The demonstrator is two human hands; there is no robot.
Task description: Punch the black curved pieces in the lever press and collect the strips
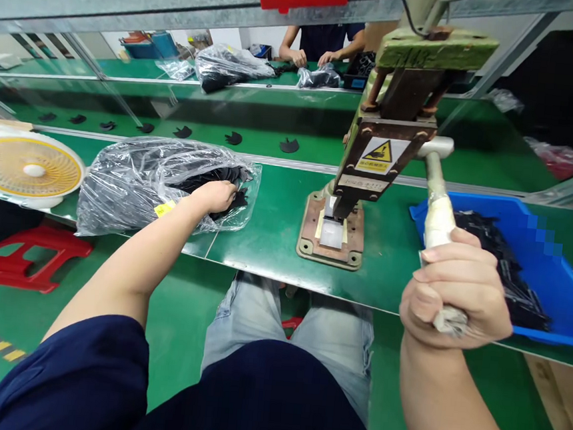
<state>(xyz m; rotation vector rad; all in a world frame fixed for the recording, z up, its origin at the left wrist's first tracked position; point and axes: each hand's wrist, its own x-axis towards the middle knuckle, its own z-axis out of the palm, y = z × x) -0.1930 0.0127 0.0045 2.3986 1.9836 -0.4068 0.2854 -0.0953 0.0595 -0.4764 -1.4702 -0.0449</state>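
My right hand (455, 290) is wrapped round the white taped lever handle (438, 205) of a hand press (372, 152) that stands on the green bench. A white block (332, 234) sits on the press base under the ram. My left hand (216, 195) reaches into the open mouth of a clear plastic bag (133, 181) full of flat black parts; its fingers are curled among the parts, and what they grip is hidden. A blue tray (556, 279) at the right holds a heap of black parts (503, 261).
A white and yellow fan (24, 166) lies at the left edge. Behind the bench runs a green conveyor belt (273, 140) carrying several black parts. Across it another person's hands (310, 58) work beside bags of parts. A red stool (27, 256) stands on the floor at left.
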